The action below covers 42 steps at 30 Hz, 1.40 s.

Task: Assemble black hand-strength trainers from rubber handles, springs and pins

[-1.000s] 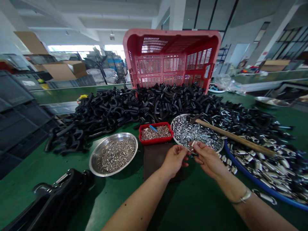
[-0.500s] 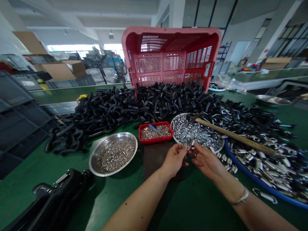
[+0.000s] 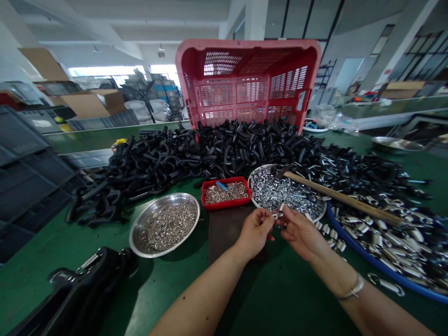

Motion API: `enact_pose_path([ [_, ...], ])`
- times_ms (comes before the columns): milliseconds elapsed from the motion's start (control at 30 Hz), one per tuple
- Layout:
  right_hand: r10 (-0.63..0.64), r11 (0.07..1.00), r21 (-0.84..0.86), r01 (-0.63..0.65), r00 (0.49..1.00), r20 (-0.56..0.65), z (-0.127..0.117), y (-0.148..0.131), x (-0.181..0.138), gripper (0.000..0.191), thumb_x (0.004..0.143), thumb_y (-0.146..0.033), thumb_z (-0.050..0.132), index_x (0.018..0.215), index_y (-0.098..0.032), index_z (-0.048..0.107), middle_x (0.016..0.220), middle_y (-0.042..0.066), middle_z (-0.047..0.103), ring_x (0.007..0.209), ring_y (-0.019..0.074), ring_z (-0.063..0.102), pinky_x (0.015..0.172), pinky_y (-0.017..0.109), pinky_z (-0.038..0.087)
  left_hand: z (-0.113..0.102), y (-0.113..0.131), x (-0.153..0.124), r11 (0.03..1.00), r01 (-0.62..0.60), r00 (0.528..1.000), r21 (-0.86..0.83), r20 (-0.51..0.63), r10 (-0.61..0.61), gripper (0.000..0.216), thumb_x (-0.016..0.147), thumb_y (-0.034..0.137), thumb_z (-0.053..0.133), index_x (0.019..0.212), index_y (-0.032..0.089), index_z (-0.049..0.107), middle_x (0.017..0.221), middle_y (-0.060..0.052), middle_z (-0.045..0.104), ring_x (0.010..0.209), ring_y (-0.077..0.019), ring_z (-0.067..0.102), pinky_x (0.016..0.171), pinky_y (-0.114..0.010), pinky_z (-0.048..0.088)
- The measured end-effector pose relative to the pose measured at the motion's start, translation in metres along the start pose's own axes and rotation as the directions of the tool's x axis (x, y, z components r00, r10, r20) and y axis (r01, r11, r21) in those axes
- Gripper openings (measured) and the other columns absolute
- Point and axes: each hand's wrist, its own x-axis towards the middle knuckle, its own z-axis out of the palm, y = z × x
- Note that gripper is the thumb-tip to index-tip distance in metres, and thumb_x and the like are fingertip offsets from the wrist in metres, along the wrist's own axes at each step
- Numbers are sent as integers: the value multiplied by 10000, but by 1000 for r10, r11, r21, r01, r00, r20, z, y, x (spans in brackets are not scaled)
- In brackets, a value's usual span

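My right hand [image 3: 301,232] pinches a metal coil spring [image 3: 281,208] between thumb and fingers. Facing it, my left hand [image 3: 256,231] has thumb and forefinger closed on a small shiny metal piece [image 3: 275,216] at the spring's lower end; its exact kind is too small to tell. Both hands are nearly touching, above the right edge of a dark flat plate [image 3: 224,233]. Just beyond them, a white round tray [image 3: 253,201] holds many small metal rings. Loose springs [image 3: 326,229] lie to the right of my right hand.
A blue-rimmed tray [image 3: 364,254] of springs stands right, with a wooden-handled hammer [image 3: 345,198] across it and the white tray. Left are a red tray [image 3: 227,204] of pins and a steel bowl [image 3: 140,242]. Black handles [image 3: 175,154] pile before a red crate [image 3: 248,44].
Both hands stay nearly in place, with only a slight shift of the fingers. The spring and the small metal piece now sit a little closer together.
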Motion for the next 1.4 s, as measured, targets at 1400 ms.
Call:
enact_pose_path([
  [1400,-369,708,-646,283,929,3,-40,-17,10,404,587,-410,723,906,-236,547,787,47,646,736,212,612,677,337,511,-153,147,75,635,341,925,694,-369,-93,359,794,276,535,1129,192,437,936,-65,642,811,-145,628,686,-252,489],
])
